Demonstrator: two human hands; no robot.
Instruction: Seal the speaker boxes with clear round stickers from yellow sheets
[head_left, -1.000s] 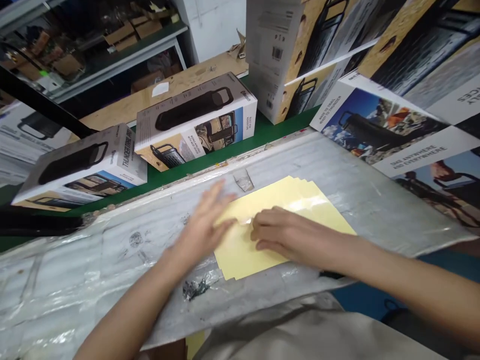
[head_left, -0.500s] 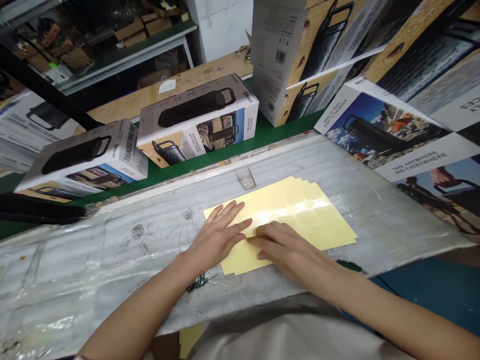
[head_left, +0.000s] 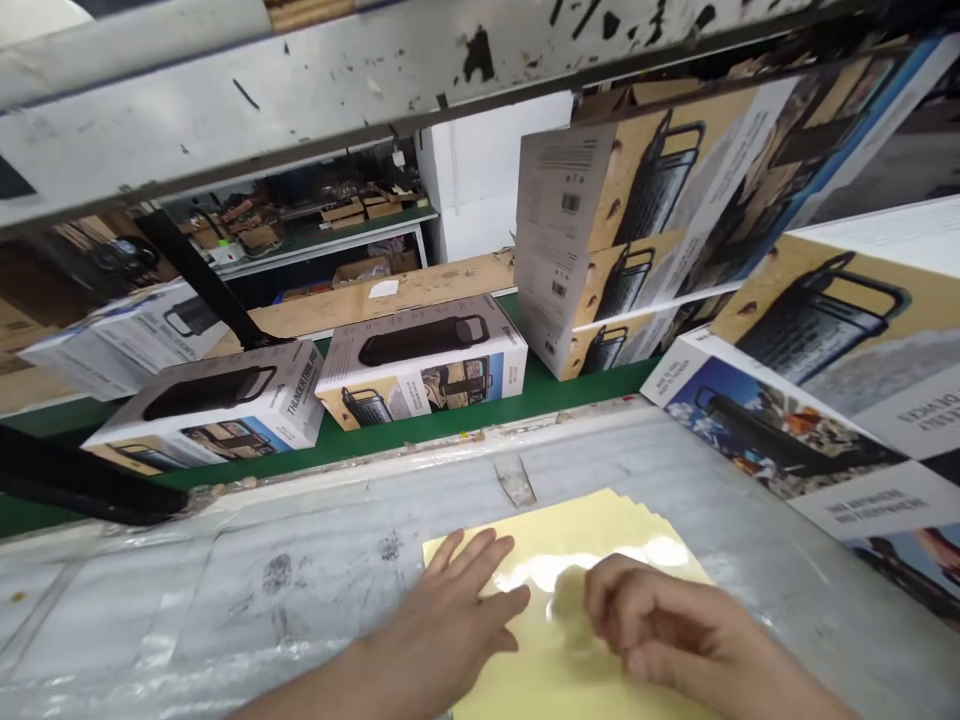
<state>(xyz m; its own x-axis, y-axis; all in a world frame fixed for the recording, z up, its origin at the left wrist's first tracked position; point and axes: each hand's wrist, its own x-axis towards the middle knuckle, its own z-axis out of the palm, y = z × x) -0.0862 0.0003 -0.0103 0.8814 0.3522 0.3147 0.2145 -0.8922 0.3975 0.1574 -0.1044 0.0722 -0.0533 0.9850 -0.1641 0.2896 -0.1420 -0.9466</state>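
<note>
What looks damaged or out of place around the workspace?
Dark patches, perhaps chipped paint, blotch the pale overhead beam. Dark smudges mark the table covering left of the yellow sheets, whose far right corners are staggered instead of squared up.

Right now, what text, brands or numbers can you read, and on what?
"THUNDER... PRO", middle letters unclear: end of the left white box.
"TAKE ANYWHERE AND EVERYWHERE", blurred: lower strip of the right front box.
"READY TO THUNDER", small: photo side of that same box.
Too small or blurred: print on the middle box, and print and barcodes on the stacked boxes.
Yellow sheets: no readable text.
</note>
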